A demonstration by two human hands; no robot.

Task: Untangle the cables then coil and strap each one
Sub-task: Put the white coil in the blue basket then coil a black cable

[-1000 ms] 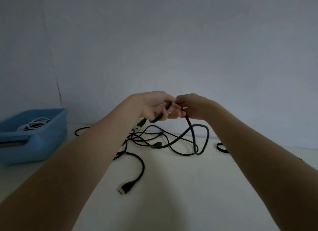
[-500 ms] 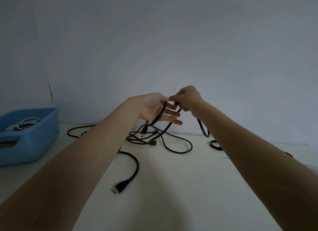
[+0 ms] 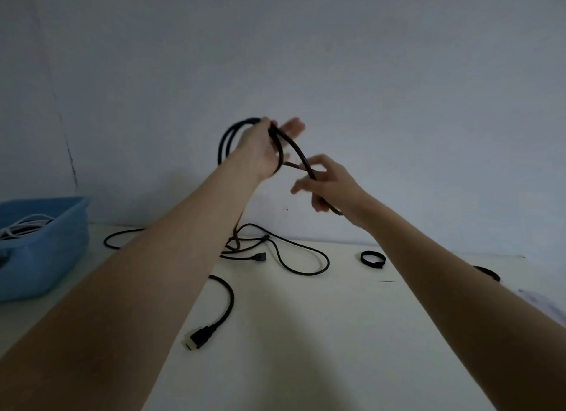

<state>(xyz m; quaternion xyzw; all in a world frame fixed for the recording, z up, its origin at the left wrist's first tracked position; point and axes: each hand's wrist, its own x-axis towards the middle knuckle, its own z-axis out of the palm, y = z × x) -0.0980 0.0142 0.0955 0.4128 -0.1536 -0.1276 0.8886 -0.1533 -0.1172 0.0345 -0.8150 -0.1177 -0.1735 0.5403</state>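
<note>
**Thick black cable half-coiled in the air, both hands on it**

Left hand (image 3: pixel 263 153) is raised above the white tabletop (image 3: pixel 352 334), palm toward the camera. The thick black round cable (image 3: pixel 298 153) runs across that palm, thumb over it; fingers are only partly curled, fingertips extended up and right. Two loops of the same cable arc up and over behind the left wrist, roughly upright, loop plane close to vertical.

From the left palm the cable runs down and right on a diagonal to the right hand (image 3: pixel 329 187), which sits lower and just right of the left. Right thumb and fingers pinch it; index finger sticks out to the left. A short stretch pokes out below the right hand, pointing down-right.

The rest of that cable drops behind the left forearm to the table and ends near the front in a black flat connector plug (image 3: pixel 199 338), plug end pointing down-left.

A thin black cable tangle (image 3: pixel 294 257) lies on the table near the wall. Black strap ring (image 3: pixel 372 259) lies right of it, well apart. Blue plastic bin (image 3: pixel 46 257) at far left holds white cables (image 3: pixel 21 228).
</note>
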